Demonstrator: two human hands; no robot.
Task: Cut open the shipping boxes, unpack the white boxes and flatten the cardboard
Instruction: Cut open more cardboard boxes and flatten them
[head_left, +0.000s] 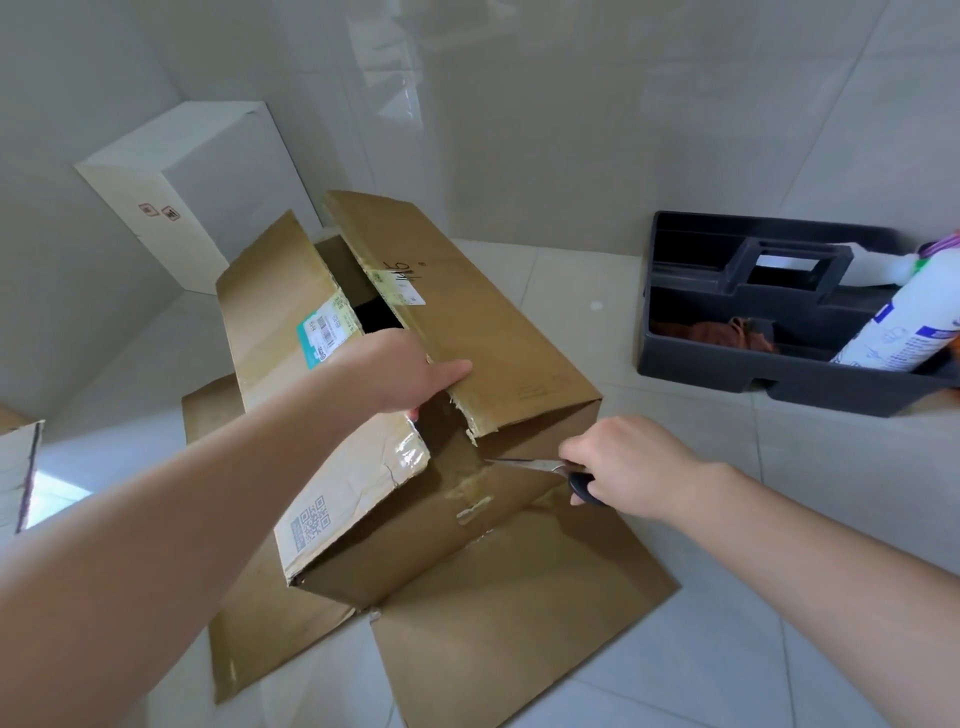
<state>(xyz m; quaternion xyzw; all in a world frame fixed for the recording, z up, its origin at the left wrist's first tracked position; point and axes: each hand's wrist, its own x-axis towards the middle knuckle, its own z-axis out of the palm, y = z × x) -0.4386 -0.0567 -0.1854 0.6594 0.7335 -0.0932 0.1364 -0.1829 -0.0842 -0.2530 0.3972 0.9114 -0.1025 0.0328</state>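
Observation:
A brown shipping box (467, 322) lies on the floor with its top seam split and its flaps raised; the inside looks dark. My left hand (405, 369) grips the edge of the right top flap near the torn tape. My right hand (623, 467) holds black-handled scissors (540, 467), whose blades point left into the taped seam on the near end of the box. A tall white box (208, 182) stands against the wall at the back left. Flattened cardboard (509, 623) lies under the shipping box.
A dark grey tool caddy (779, 379) sits at the right with a white bottle (904, 322) and a brown cloth inside. Another piece of cardboard (21, 467) shows at the left edge. Tiled walls close in behind and at the left.

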